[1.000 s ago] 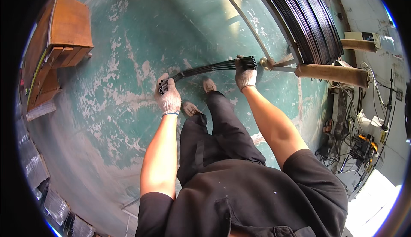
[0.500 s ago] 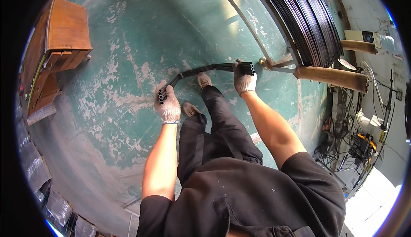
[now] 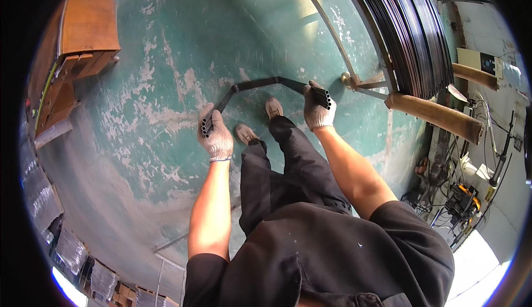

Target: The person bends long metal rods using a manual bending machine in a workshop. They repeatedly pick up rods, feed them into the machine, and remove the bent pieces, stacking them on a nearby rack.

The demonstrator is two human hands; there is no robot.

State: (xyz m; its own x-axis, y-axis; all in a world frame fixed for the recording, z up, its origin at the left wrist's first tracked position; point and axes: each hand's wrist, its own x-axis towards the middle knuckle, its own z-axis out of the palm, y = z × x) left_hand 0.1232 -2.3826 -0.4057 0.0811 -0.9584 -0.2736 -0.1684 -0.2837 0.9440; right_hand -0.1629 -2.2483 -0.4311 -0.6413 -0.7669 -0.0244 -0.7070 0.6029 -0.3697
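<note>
Between my two hands spans a bundle of bent black metal tubes, several of them side by side, their open round ends showing at both sides. My left hand, in a pale knitted glove, is closed round the left end. Gloved the same way, my right hand grips the right end, with the tube ends sticking out past its fingers. The bundle is held clear of the floor, in front of my shoes, and its middle part bows away from me.
At the upper right a metal rack carries a large stack of black tubes, with a padded brown bar at its near end. Brown cartons stand at the left. Cables and tools crowd the right wall. Plastic-wrapped stacks line the lower left.
The bundle has tilted in my hands, so its middle bend shows higher and more angular. My feet have shifted a little, and the rack appears slightly further right.
</note>
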